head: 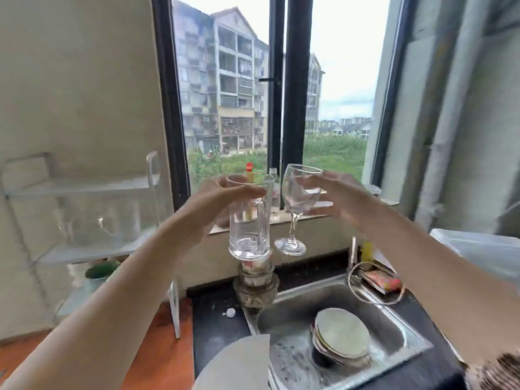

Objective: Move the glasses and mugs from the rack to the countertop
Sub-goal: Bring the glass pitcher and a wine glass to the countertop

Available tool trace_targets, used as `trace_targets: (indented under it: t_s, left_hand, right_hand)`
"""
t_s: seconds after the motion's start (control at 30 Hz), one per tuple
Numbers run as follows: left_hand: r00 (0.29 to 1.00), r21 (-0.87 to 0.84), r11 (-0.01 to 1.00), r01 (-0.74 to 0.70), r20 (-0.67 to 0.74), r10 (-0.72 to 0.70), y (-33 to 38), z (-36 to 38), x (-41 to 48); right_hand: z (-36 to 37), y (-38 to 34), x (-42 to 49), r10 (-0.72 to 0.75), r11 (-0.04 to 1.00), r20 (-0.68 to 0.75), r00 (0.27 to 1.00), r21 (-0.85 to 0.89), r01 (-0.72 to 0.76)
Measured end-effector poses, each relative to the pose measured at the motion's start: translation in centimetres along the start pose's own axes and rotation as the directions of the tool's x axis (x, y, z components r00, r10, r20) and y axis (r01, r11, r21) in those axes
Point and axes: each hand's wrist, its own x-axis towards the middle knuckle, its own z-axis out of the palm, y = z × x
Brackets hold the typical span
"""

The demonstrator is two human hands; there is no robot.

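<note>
Your left hand (222, 194) raised, arm extended forward, fingers wrapped around upper part of tall glass mug (250, 213), held upright in air before window (277, 88). Your right hand (342, 199) raised alongside, fingers closed around bowl of wine glass (299, 202), stem tilted slightly. Two vessels just beside each other, above sink (394, 327). One glass per hand; white rack (92, 190) at left, contents blurred. Stack of plates (342, 337) in sink.
</note>
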Motion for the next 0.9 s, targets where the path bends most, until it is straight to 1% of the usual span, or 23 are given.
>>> trace_targets:
  t_s: [0.1,0.2,0.3,0.37,0.5,0.6,0.7,0.83,0.9]
  left_hand:
    - [0.990,-0.049,0.999,0.010,0.138,-0.004,0.5,8.7,-0.6]
    - [0.968,-0.103,0.995,0.004,0.249,0.022,1.6,17.4,-1.2]
    - [0.914,-0.161,0.987,-0.016,0.398,0.080,2.7,25.8,-1.5]
    - [0.886,-0.188,0.982,-0.009,0.454,0.095,3.5,31.1,-1.7]
    - [0.816,-0.217,0.976,-0.009,0.563,0.133,4.9,41.6,-2.0]
    - [0.749,-0.250,0.968,0.010,0.644,0.158,5.8,49.3,-2.2]
    - [0.698,-0.272,0.961,0.050,0.698,0.161,6.2,56.7,-1.9]
    - [0.587,-0.274,0.955,0.117,0.794,0.156,6.3,67.2,-1.1]
    - [0.550,-0.284,0.950,0.134,0.819,0.167,6.5,72.5,-0.4]
  right_hand:
    - [-7.6,1.8,-6.1,0.064,0.998,-0.079,0.995,-0.015,-0.065]
    - [-14.7,2.8,-12.7,0.092,0.994,-0.189,0.978,-0.048,-0.103]
    - [-21.3,3.7,-18.7,0.116,0.988,-0.313,0.943,-0.063,-0.142]
    - [-25.3,4.4,-22.4,0.131,0.983,-0.404,0.906,-0.065,-0.170]
    - [-32.5,5.7,-29.1,0.150,0.972,-0.587,0.796,-0.058,-0.227]
    - [-37.4,6.8,-33.4,0.169,0.962,-0.687,0.707,-0.040,-0.269]
    - [-42.2,7.9,-37.0,0.189,0.951,-0.758,0.624,-0.018,-0.309]
    - [-49.4,9.7,-41.0,0.195,0.935,-0.844,0.499,0.006,-0.356]
    - [-53.2,10.5,-42.4,0.200,0.929,-0.875,0.441,0.026,-0.370]
